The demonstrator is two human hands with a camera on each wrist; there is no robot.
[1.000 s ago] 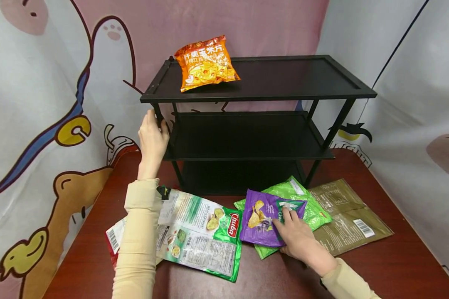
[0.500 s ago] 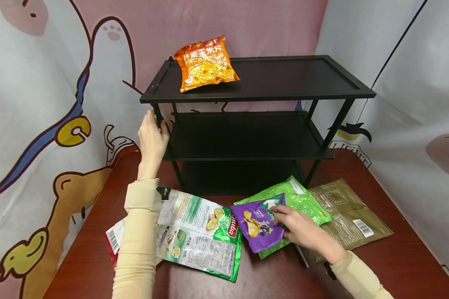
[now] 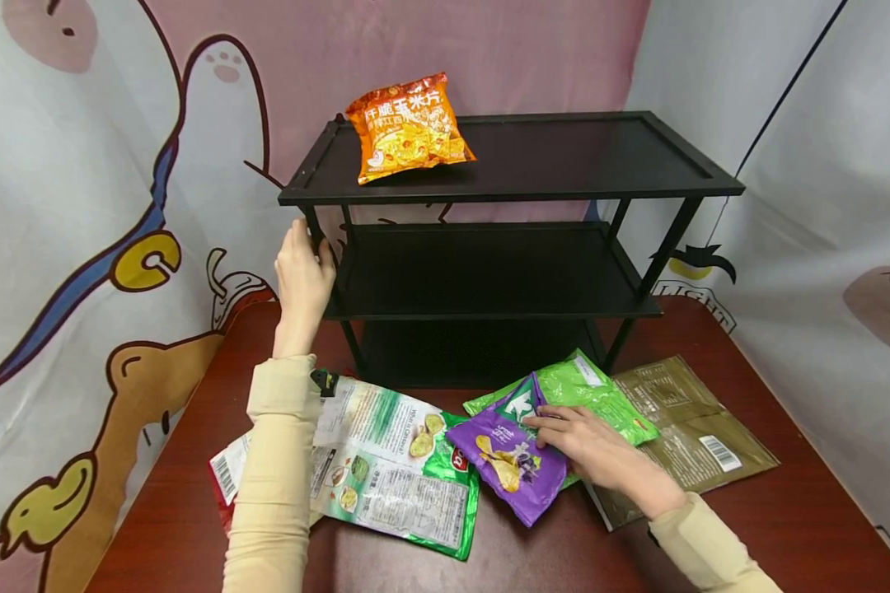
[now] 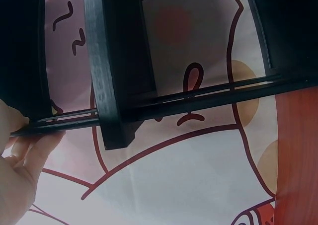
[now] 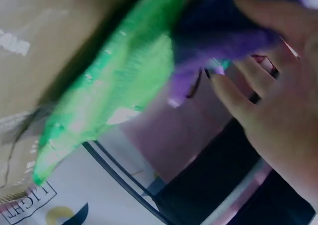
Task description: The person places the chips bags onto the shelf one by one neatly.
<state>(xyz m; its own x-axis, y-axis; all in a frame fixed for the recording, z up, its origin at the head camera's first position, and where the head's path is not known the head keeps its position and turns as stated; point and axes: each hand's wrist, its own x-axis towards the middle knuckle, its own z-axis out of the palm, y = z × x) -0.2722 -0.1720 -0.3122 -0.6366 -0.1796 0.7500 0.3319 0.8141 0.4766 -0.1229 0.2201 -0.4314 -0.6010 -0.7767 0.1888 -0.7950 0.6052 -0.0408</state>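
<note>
In the head view my left hand [image 3: 304,268] grips the front left post of a black three-tier shelf [image 3: 504,156]. The left wrist view shows thumb and fingers on either side of that thin post [image 4: 74,125]. My right hand [image 3: 589,445] pinches a purple chip bag [image 3: 515,461] by its right edge. This bag is tilted and overlaps a bright green bag [image 3: 601,399] and the green-and-white snack bag [image 3: 393,461] to its left. In the right wrist view the purple bag [image 5: 218,46] is blurred between thumb and fingers. An orange corn chip bag [image 3: 411,132] leans on the top tier.
A flat brown bag [image 3: 690,420] lies at the right of the dark red table [image 3: 156,527]. Part of a red-and-white packet [image 3: 230,469] shows beside my left sleeve. Cartoon-printed cloth [image 3: 193,165] hangs behind and at the sides.
My right hand has taken hold of the purple chip bag, shifted it left and turned it so its lower end points toward me. The left hand and shelf have stayed put.
</note>
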